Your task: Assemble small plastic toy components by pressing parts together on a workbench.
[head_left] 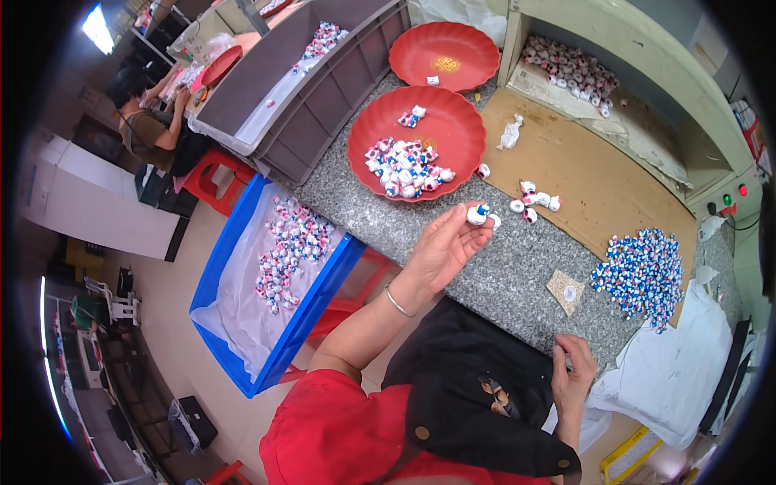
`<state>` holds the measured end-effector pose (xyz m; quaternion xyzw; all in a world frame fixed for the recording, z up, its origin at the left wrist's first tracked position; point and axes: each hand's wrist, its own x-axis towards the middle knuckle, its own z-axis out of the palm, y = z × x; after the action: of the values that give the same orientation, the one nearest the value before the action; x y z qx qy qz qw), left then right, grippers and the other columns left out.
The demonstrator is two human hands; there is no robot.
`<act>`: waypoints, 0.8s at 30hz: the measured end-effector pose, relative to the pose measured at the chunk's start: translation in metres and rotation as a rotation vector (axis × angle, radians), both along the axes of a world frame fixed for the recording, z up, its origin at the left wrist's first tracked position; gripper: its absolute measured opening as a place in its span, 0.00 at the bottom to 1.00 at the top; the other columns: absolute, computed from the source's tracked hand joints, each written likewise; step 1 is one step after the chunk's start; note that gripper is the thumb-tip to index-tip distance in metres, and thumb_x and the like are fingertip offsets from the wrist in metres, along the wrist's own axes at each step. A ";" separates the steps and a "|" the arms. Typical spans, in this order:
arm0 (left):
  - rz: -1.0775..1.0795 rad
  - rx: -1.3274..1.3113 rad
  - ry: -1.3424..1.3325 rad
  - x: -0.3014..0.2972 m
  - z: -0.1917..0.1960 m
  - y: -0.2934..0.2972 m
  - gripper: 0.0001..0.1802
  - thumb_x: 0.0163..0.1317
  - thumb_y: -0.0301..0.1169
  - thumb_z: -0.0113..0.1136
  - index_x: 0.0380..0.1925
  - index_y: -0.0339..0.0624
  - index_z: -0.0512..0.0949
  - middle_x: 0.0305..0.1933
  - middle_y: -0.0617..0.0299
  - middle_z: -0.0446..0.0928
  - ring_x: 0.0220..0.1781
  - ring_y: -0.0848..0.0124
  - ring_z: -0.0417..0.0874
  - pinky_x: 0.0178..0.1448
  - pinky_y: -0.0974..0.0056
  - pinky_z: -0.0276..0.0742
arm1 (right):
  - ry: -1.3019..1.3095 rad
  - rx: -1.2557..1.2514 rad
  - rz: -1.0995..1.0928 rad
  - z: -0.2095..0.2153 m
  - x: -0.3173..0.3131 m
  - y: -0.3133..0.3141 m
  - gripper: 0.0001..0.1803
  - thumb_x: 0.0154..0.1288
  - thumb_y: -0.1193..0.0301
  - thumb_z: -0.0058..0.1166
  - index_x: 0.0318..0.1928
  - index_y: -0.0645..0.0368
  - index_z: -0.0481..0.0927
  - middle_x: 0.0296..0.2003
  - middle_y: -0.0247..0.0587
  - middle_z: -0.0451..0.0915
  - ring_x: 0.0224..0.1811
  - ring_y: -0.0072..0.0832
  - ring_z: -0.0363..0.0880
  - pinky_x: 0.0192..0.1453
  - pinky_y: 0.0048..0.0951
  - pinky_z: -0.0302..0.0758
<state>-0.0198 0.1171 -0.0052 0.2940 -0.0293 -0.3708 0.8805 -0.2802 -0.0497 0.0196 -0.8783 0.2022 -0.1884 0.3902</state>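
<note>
At the centre of the frame, the lower part of the white-and-blue figurine (478, 213) is hidden by the fingers of the left hand (449, 246); whether the white bit (495, 221) beside it belongs to it cannot be told; at the lower right, the curled right hand (574, 368) hides its palm, so what it may hold cannot be seen; at the right, the blue-and-white pieces (638, 275) are too small to tell apart; at the upper centre, the rear red dish (444, 52) is partly covered by the front dish (465, 133); the grey crate (311, 129) is cut off by the top edge; at the upper left, the co-worker's (153, 129) handwork is too small to make out.
</note>
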 end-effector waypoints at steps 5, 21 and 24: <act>0.010 0.055 0.073 -0.007 0.002 -0.003 0.18 0.74 0.41 0.45 0.46 0.36 0.75 0.42 0.51 0.80 0.42 0.69 0.83 0.48 0.68 0.82 | -0.038 0.011 0.023 -0.007 0.000 0.002 0.09 0.58 0.82 0.58 0.41 0.65 0.82 0.37 0.47 0.81 0.39 0.37 0.81 0.44 0.30 0.76; -0.205 0.307 -0.018 -0.059 -0.005 -0.008 0.21 0.74 0.43 0.45 0.49 0.36 0.75 0.39 0.54 0.82 0.36 0.71 0.84 0.42 0.70 0.81 | -0.174 0.316 0.059 0.005 0.076 0.025 0.16 0.61 0.82 0.57 0.50 0.65 0.79 0.38 0.40 0.81 0.38 0.22 0.79 0.46 0.23 0.75; -0.214 0.344 -0.131 -0.064 -0.011 -0.002 0.20 0.74 0.43 0.45 0.46 0.36 0.77 0.37 0.56 0.82 0.36 0.73 0.84 0.41 0.71 0.81 | -0.180 0.385 0.073 0.003 0.087 0.027 0.14 0.63 0.81 0.56 0.50 0.64 0.80 0.38 0.37 0.80 0.38 0.21 0.78 0.46 0.22 0.74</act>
<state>-0.0842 0.1146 -0.0161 0.4586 -0.0539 -0.4417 0.7692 -0.1934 -0.0230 0.0222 -0.7740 0.1668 -0.2098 0.5737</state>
